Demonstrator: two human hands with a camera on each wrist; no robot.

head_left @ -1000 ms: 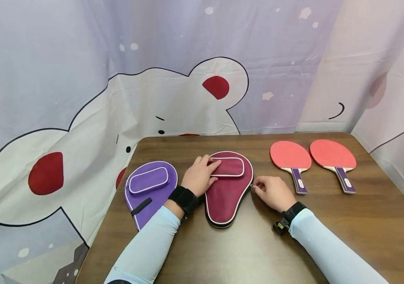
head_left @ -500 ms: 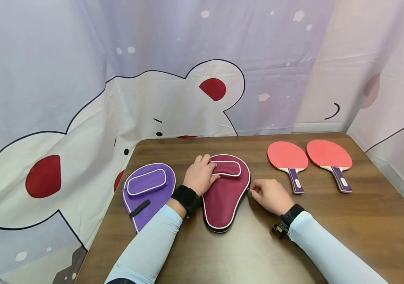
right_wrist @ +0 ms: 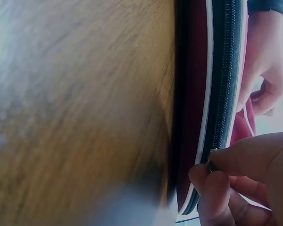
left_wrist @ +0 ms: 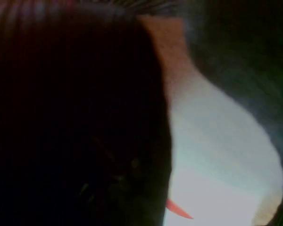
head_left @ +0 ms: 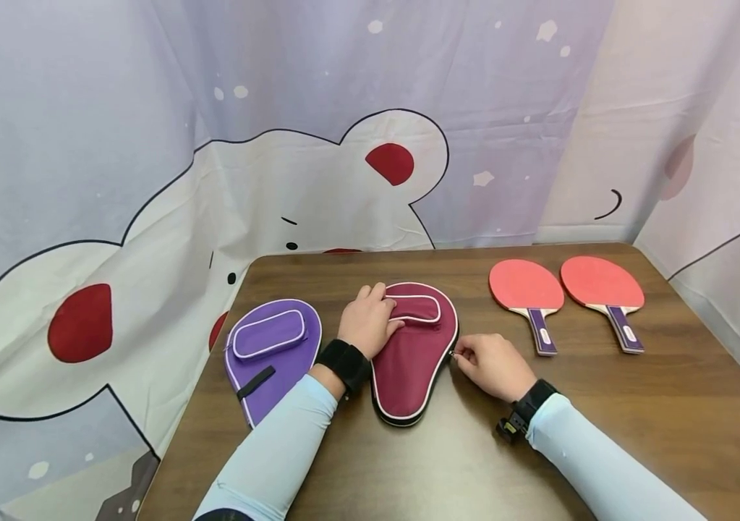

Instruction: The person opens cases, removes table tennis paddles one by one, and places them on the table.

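Observation:
A maroon paddle case [head_left: 411, 358] with white piping lies flat on the brown table [head_left: 669, 405]. My left hand [head_left: 367, 320] rests on its upper left part, fingers lying over the small front pocket. My right hand [head_left: 490, 364] pinches the zipper pull [head_left: 453, 354] at the case's right edge. In the right wrist view my right hand [right_wrist: 236, 181] pinches the small metal zipper pull [right_wrist: 212, 160] on the black zipper of the maroon case [right_wrist: 193, 94], and the left hand [right_wrist: 269, 70] shows beyond. The left wrist view is dark and blurred.
A purple paddle case [head_left: 272, 347] lies left of the maroon one near the table's left edge. Two red paddles [head_left: 529, 293] [head_left: 604, 289] with purple handles lie at the back right. A cartoon-bear curtain hangs behind the table.
My right hand has moved slightly left and toward me along the case's right edge with the zipper pull. The left hand stays on the case.

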